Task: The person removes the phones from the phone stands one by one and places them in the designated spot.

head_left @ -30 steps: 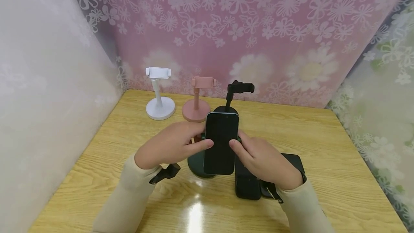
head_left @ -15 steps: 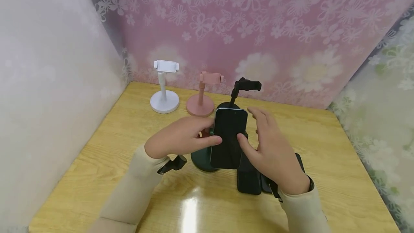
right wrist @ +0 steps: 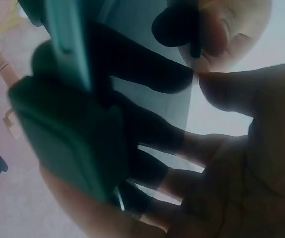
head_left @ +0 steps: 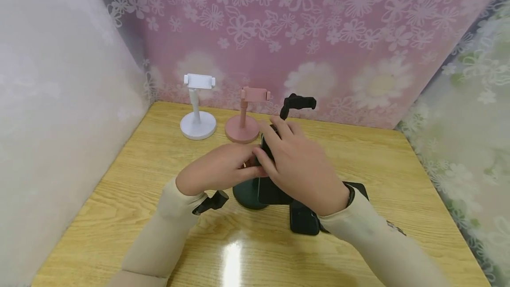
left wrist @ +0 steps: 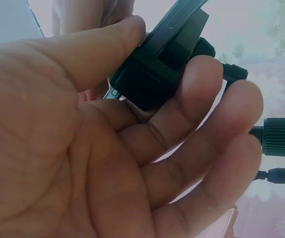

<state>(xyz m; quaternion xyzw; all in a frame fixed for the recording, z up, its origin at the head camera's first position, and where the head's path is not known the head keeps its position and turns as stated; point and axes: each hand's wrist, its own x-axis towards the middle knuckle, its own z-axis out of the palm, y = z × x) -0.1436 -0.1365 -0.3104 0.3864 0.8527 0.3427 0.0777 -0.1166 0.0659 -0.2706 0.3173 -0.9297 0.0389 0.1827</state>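
A smartphone (head_left: pixel 275 193) with a dark screen leans in the dark green phone stand (head_left: pixel 246 195), whose round base stands on the table. My left hand (head_left: pixel 221 167) grips the stand's green clamp (left wrist: pixel 144 79) at the phone's left edge, thumb in front and fingers curled behind. Across the front of the phone lies my right hand (head_left: pixel 300 167), fingers extended over the screen and thumb close to the left hand. It covers most of the phone in the head view. In the right wrist view, dark finger reflections show in the glossy screen beside the blurred clamp (right wrist: pixel 68 134).
Behind stand a white phone stand (head_left: pixel 198 126), a pink phone stand (head_left: pixel 241 129) and a black phone stand (head_left: pixel 301 102), partly hidden by my right hand. Another dark phone (head_left: pixel 304 221) lies under my right wrist, with a further black device (head_left: pixel 360 188) beside it. Floral cloth hangs around the wooden table (head_left: pixel 159 234).
My right hand let go of the phone's right edge, spread its fingers, then moved left across the screen. My left hand keeps its hold. The head view shifted slightly.
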